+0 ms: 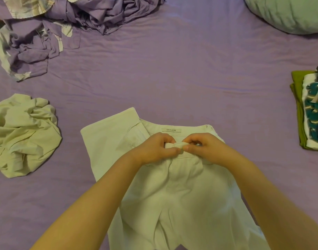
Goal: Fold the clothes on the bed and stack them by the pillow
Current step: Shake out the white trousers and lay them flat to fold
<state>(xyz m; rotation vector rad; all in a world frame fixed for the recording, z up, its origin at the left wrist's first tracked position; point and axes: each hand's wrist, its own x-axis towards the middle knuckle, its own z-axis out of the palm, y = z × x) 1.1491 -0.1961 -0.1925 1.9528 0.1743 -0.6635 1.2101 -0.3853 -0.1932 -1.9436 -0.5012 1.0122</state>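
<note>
Far out past my left hand [155,147] there's a purple heap [51,24] of unfolded clothes, and nearer, well off to that same side, a crumpled pale shirt [24,135]; neither touched yet.

Now the middle; the white trousers [172,186] lie flat right under both hands, waistband away from me, legs running back toward me, so the long axis comes straight down between my forearms; one leg looks doubled up beside my left hand.

Left hand: fingers curled, thumb and fingertips pinching the front of the waistband; right hand [202,147] the same, pinching the other flap; the two sets of fingertips meet at the fly; I judge I'm doing up the closure, though I can't see a button; both hands equally near, neither spread.

Past my right hand, well apart, sits the folded stack [310,112], green at the bottom, a teal print on top; beyond it, far and to the right, the pillow [290,13]; so once folded, the trousers go out rightward, a reach for my right hand.
</note>
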